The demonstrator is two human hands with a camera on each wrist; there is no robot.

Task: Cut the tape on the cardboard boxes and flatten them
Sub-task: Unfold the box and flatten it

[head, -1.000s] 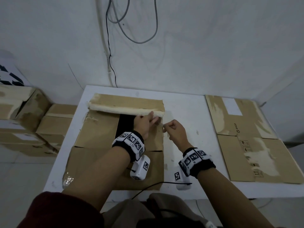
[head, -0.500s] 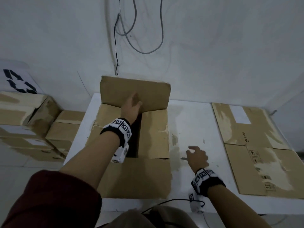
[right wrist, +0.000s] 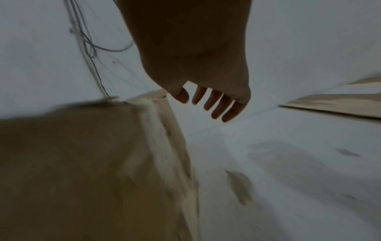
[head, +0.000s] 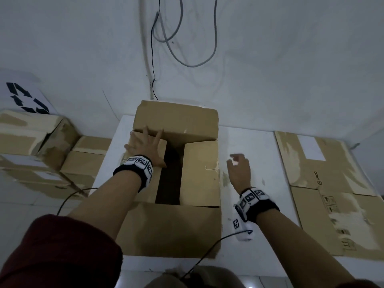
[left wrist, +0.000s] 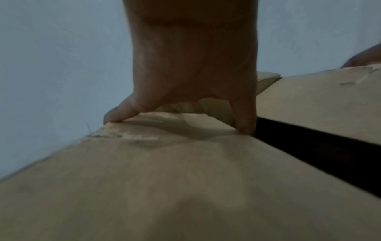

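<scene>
— Since the earlier frame, what are we seeing move?

— We are seeing our left hand [head: 145, 146] shifting off the far flap [head: 176, 119] and onto the left flap [head: 149, 183] of the cardboard box [head: 172, 227]. Our right hand [head: 239, 171] is lifting off the white table [head: 249, 142] and is now hovering just right of the box. The far flap is standing more upright against the wall [head: 270, 59].

— How are we gripping?

— We are pressing the left hand flat, fingers [left wrist: 115, 114] spread and straight, on the far end of the left flap; it is gripping nothing. The right hand is hanging relaxed, fingers [right wrist: 218, 106] loosely bent and apart, holding nothing and touching nothing.

— Where is the box sitting?

— We are finding it on the left part of the table, top open. The right flap [head: 200, 173] is lying roughly level, with a dark gap running near to far between it and the left flap. The near flap [head: 172, 229] is folding out toward us.

— What else are we recording?

— We are noting flattened cardboard [head: 324, 190] lying at the right end of the table, stacked boxes [head: 41, 150] standing to the left of the table, and cables [head: 176, 38] hanging on the wall.
</scene>
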